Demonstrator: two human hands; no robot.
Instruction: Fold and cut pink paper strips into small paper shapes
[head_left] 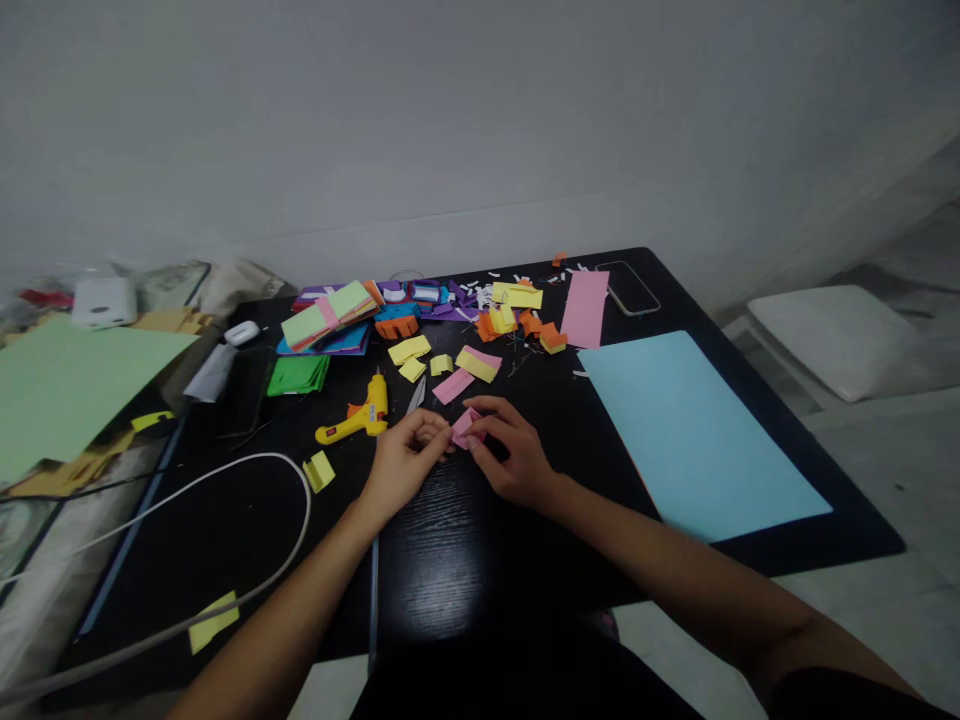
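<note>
Folded pink paper piece (466, 424) directly between the two hands, over the black tabletop (442, 570), its long axis unclear: the right hand (514, 455) pinches it from the right, the left hand (411, 450) its left edge, neither being nearer.

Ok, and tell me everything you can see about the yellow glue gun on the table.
The yellow glue gun looks plastic, with a small orange trigger, a thin, darker nozzle and a reddish mark near the end of its handle. It lies on its side on the black table, nozzle pointing away from the person, handle towards the left. It sits just left of the left hand; neither hand grips it.
</note>
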